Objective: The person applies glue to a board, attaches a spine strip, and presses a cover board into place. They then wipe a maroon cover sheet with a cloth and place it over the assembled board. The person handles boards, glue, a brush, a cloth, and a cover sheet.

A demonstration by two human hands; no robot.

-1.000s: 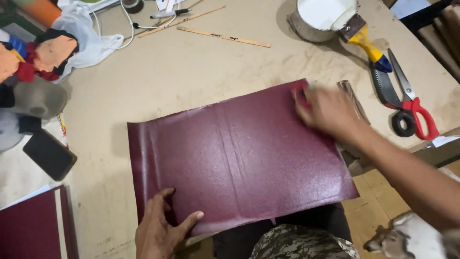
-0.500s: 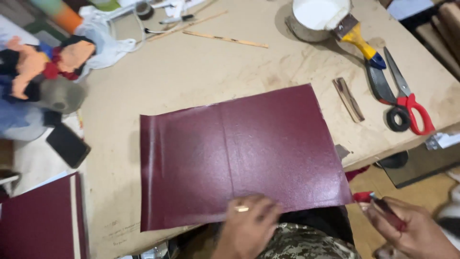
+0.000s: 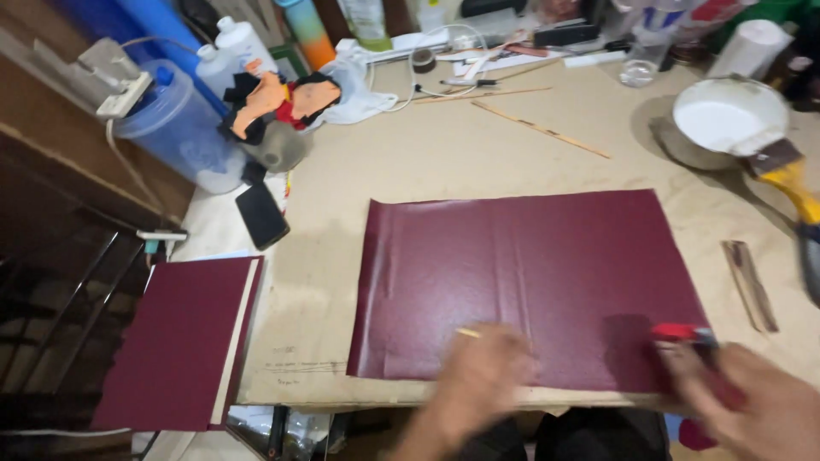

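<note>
A: Maroon sheet (image 3: 530, 286), textured like leatherette, is lying flat on the brown worktable (image 3: 410, 171), its near edge reaching the table's near edge. Faint creases are running from far to near across it.

B: What are the hands doing?

A: Left hand (image 3: 487, 376) is pressing on the sheet's near edge, fingers spread; blur is hiding more. Right hand (image 3: 752, 401) is closing around a red-tipped tool (image 3: 679, 333) over the near right corner.

B: Which step?

A: Seemingly marking or trimming; it is calling for a steady sheet.

B: Around it?

A: A maroon book (image 3: 179, 341) is sitting left, a white paint bowl (image 3: 726, 119) far right.
</note>
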